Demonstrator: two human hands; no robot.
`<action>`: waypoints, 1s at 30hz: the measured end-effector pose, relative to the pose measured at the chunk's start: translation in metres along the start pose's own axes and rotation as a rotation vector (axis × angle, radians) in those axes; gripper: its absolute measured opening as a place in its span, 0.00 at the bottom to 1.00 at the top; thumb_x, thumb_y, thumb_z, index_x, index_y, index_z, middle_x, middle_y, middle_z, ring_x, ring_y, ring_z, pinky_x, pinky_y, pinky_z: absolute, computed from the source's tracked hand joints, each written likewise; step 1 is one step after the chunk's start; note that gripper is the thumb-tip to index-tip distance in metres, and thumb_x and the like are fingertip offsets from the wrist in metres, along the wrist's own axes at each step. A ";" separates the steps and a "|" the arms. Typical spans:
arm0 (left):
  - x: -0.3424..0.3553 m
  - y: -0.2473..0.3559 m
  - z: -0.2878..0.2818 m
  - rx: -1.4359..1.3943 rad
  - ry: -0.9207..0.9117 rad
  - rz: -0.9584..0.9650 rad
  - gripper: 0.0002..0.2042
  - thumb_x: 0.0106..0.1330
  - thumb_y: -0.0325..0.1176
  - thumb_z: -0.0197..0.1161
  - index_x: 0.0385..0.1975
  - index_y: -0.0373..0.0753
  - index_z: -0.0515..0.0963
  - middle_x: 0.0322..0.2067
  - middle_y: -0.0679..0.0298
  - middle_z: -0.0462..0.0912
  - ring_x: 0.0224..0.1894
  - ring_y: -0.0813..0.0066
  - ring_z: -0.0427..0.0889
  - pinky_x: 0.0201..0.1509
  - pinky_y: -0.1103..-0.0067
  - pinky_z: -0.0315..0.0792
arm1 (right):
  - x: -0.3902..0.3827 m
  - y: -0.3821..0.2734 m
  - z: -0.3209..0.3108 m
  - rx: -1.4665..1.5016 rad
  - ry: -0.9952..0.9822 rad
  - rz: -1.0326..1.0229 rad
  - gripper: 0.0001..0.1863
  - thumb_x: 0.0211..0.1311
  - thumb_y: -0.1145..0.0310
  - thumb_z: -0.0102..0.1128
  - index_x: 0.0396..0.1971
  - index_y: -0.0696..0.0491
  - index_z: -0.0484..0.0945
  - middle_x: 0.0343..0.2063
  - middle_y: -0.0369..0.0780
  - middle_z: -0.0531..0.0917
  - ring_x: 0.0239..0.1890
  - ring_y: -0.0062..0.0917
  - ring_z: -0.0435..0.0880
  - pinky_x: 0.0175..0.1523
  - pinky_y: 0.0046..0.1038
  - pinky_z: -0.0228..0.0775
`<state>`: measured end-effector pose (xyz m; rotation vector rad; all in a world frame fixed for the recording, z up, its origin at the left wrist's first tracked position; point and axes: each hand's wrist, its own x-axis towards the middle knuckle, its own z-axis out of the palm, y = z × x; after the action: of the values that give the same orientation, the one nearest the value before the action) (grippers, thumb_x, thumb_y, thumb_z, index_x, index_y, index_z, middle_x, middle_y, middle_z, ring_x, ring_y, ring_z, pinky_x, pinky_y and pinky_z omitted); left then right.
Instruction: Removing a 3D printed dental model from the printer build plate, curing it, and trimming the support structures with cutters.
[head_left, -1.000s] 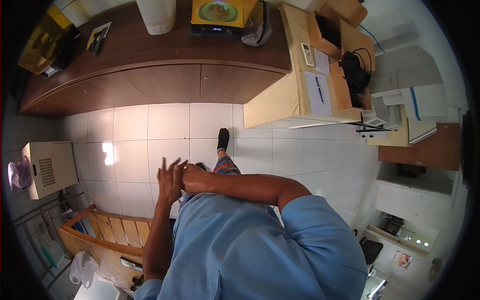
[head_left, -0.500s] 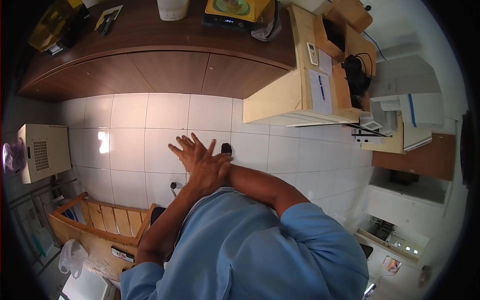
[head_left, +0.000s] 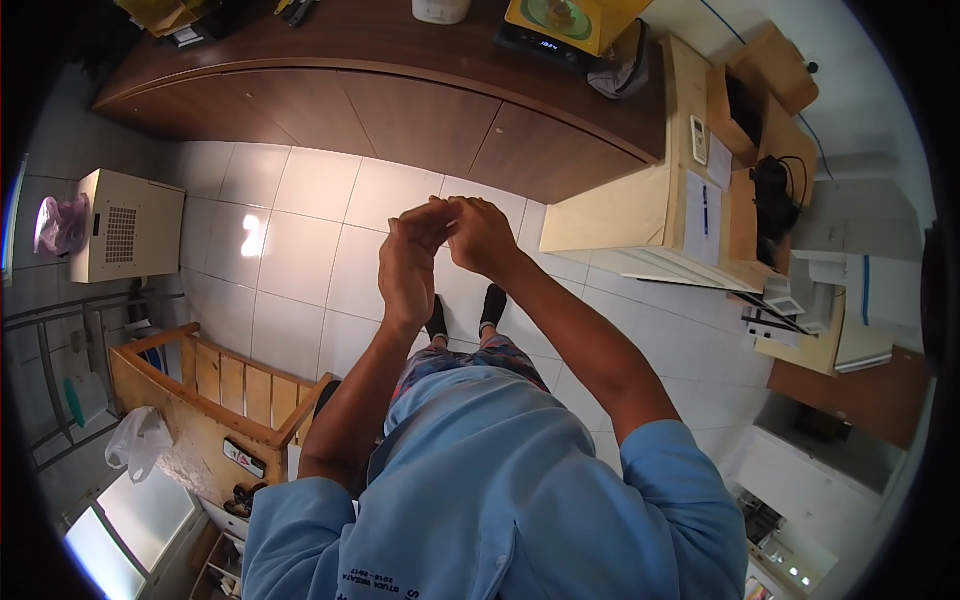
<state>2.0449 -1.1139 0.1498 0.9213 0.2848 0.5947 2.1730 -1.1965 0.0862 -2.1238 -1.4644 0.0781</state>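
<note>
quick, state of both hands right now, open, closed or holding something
Left hand: open, palm partly showing, fingers bent; no object seen in it.
Right hand: fingers meet the left's; open or closed cannot be told.

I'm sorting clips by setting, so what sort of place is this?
Perhaps an office or home workroom: it has a brown counter with cupboard doors, paper and a pen on a pale cabinet, and an open cardboard box.
</note>
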 end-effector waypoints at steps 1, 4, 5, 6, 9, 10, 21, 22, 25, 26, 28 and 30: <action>0.005 0.001 -0.001 0.003 0.028 0.041 0.32 0.82 0.53 0.33 0.59 0.26 0.72 0.57 0.45 0.79 0.62 0.57 0.78 0.70 0.64 0.67 | 0.002 -0.002 0.001 0.015 -0.039 0.036 0.15 0.52 0.71 0.65 0.40 0.59 0.81 0.32 0.45 0.81 0.36 0.39 0.84 0.45 0.40 0.78; 0.016 0.003 0.004 0.172 -0.036 0.094 0.32 0.83 0.51 0.33 0.61 0.26 0.72 0.58 0.45 0.79 0.63 0.57 0.77 0.71 0.65 0.66 | 0.003 -0.009 0.001 0.039 -0.069 0.101 0.08 0.54 0.72 0.63 0.32 0.59 0.79 0.32 0.46 0.83 0.34 0.39 0.85 0.40 0.40 0.79; 0.013 0.007 0.005 0.385 -0.135 0.065 0.29 0.83 0.47 0.34 0.61 0.27 0.73 0.57 0.47 0.80 0.62 0.55 0.78 0.71 0.64 0.64 | 0.000 -0.008 0.002 -0.051 -0.261 0.093 0.13 0.58 0.69 0.63 0.42 0.58 0.80 0.36 0.47 0.84 0.37 0.41 0.86 0.43 0.42 0.80; 0.011 0.004 0.008 0.508 -0.221 0.050 0.25 0.82 0.44 0.39 0.61 0.30 0.73 0.57 0.47 0.81 0.61 0.53 0.78 0.69 0.63 0.66 | 0.001 -0.014 0.002 0.039 -0.162 0.057 0.16 0.61 0.69 0.61 0.48 0.58 0.79 0.37 0.47 0.84 0.39 0.42 0.85 0.45 0.41 0.79; -0.011 -0.009 0.030 1.137 -0.557 0.378 0.19 0.76 0.34 0.51 0.63 0.37 0.74 0.56 0.44 0.80 0.59 0.46 0.79 0.65 0.61 0.72 | 0.003 -0.029 0.002 0.071 -0.254 0.158 0.23 0.65 0.68 0.60 0.60 0.53 0.75 0.40 0.47 0.85 0.42 0.42 0.85 0.48 0.42 0.78; -0.025 -0.017 0.038 0.992 -0.595 0.288 0.19 0.75 0.33 0.53 0.63 0.37 0.74 0.57 0.44 0.80 0.59 0.47 0.80 0.64 0.61 0.73 | 0.002 -0.031 0.007 0.069 -0.206 0.172 0.22 0.65 0.67 0.61 0.59 0.53 0.75 0.38 0.47 0.85 0.41 0.42 0.86 0.47 0.42 0.78; -0.071 -0.027 0.075 0.375 -0.976 -0.007 0.24 0.83 0.42 0.40 0.71 0.35 0.65 0.69 0.49 0.70 0.73 0.52 0.65 0.76 0.64 0.60 | -0.024 -0.018 0.045 0.039 -0.259 0.471 0.20 0.64 0.61 0.64 0.55 0.50 0.78 0.40 0.47 0.88 0.44 0.42 0.87 0.49 0.42 0.80; -0.071 -0.029 0.077 0.380 -0.978 0.000 0.24 0.83 0.42 0.40 0.71 0.35 0.65 0.69 0.49 0.70 0.73 0.52 0.65 0.76 0.64 0.60 | -0.024 -0.017 0.048 0.047 -0.283 0.536 0.20 0.64 0.61 0.63 0.55 0.50 0.78 0.42 0.47 0.88 0.46 0.42 0.88 0.50 0.43 0.80; -0.073 -0.032 0.079 0.301 -0.955 -0.124 0.25 0.83 0.43 0.38 0.71 0.32 0.64 0.67 0.49 0.73 0.72 0.52 0.67 0.76 0.64 0.61 | -0.032 -0.006 0.055 -0.018 -0.398 0.635 0.20 0.65 0.60 0.63 0.55 0.50 0.78 0.44 0.47 0.88 0.49 0.43 0.87 0.53 0.44 0.79; -0.075 -0.033 0.079 0.122 -0.917 -0.233 0.27 0.83 0.46 0.38 0.71 0.32 0.64 0.66 0.50 0.73 0.72 0.53 0.67 0.76 0.64 0.62 | -0.038 -0.003 0.057 -0.004 -0.385 0.682 0.19 0.65 0.59 0.62 0.54 0.49 0.80 0.45 0.47 0.88 0.50 0.43 0.86 0.54 0.45 0.78; -0.075 -0.031 0.076 -0.051 -0.878 -0.342 0.29 0.83 0.49 0.37 0.71 0.32 0.63 0.65 0.50 0.74 0.72 0.53 0.68 0.76 0.64 0.62 | -0.042 0.003 0.060 -0.007 -0.438 0.731 0.18 0.65 0.59 0.62 0.53 0.48 0.81 0.45 0.47 0.88 0.50 0.43 0.86 0.54 0.45 0.78; -0.074 -0.029 0.072 -0.767 -0.757 -0.981 0.32 0.82 0.54 0.38 0.71 0.31 0.62 0.63 0.51 0.76 0.70 0.56 0.70 0.75 0.64 0.63 | -0.045 0.009 0.060 -0.013 -0.516 0.806 0.16 0.64 0.58 0.63 0.50 0.46 0.83 0.45 0.47 0.88 0.51 0.44 0.86 0.54 0.45 0.78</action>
<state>2.0295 -1.2185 0.1667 0.1359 -0.1909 -0.5519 2.1413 -1.2137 0.0197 -2.6932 -0.7298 0.9669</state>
